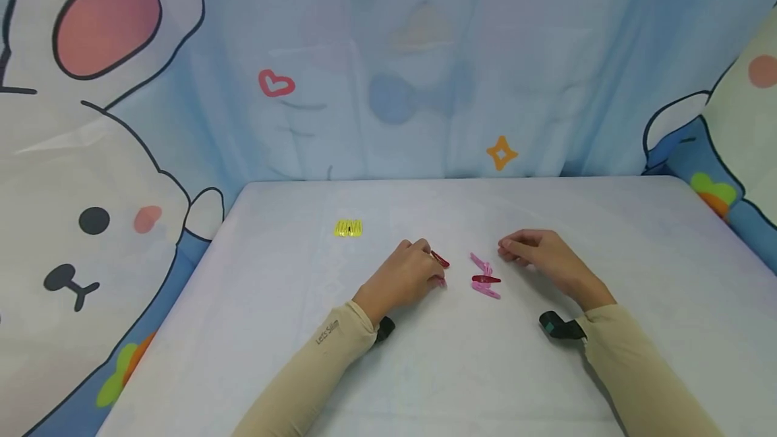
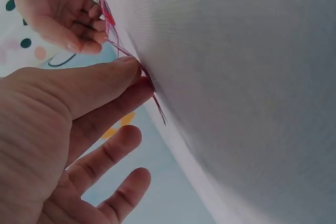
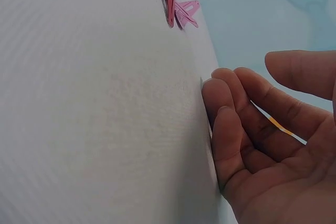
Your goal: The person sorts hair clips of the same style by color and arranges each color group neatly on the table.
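On the white table lies a small group of pink hair clips [image 1: 485, 292], with a red hair clip [image 1: 485, 279] across them. My left hand [image 1: 408, 272] is to the left of this group, thumb and forefinger pinching a thin pinkish hair clip [image 2: 160, 109] at the table surface. Another red hair clip [image 1: 440, 259] shows beside its fingertips in the head view. My right hand [image 1: 540, 255] rests by the table to the right of the group. Its fingers [image 3: 226, 135] are loosely bent and hold nothing that I can see.
Farther back on the left, several yellow hair clips [image 1: 348, 228] lie side by side in a row. A light blue patterned curtain [image 1: 413, 140] hangs behind the far table edge. Dark wrist cameras [image 1: 560, 326] sit under both sleeves.
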The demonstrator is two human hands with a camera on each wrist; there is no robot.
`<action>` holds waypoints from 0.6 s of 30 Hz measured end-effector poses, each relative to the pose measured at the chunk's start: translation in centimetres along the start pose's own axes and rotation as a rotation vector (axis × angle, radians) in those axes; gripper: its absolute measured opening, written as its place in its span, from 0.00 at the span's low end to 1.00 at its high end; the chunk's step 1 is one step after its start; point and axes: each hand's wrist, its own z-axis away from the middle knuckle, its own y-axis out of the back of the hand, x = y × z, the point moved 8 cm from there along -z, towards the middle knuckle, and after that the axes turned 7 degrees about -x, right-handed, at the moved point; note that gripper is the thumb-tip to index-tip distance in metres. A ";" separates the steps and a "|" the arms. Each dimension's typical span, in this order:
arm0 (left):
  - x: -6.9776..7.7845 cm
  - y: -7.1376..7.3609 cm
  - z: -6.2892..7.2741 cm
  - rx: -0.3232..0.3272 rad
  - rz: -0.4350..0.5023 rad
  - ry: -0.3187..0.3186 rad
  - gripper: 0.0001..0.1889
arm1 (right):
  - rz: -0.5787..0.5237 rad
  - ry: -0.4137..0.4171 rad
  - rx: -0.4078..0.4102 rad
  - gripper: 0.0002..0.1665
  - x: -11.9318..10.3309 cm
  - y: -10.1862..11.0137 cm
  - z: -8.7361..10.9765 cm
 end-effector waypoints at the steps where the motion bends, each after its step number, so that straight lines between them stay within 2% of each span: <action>1: 0.0 0.0 -0.1 -0.001 -0.028 0.006 0.07 | 0.002 0.001 0.001 0.29 0.0 0.0 0.0; 4: 0.4 -0.1 -0.3 0.000 -0.154 0.008 0.07 | 0.011 0.002 0.008 0.29 0.0 0.0 0.1; 7: 1.3 -0.1 -0.6 0.012 -0.311 -0.015 0.08 | 0.024 0.003 0.017 0.28 0.0 0.1 0.2; 10: 2.1 -0.2 -0.8 0.022 -0.420 -0.032 0.10 | 0.034 0.009 0.014 0.28 0.1 -0.1 0.1; 13: 2.4 -0.2 -0.8 0.025 -0.455 -0.024 0.10 | 0.038 0.027 0.010 0.28 -0.1 -0.4 -0.1; 18: 2.0 0.2 -0.7 0.033 -0.409 0.010 0.08 | 0.039 0.026 0.008 0.28 -0.1 -0.3 -0.2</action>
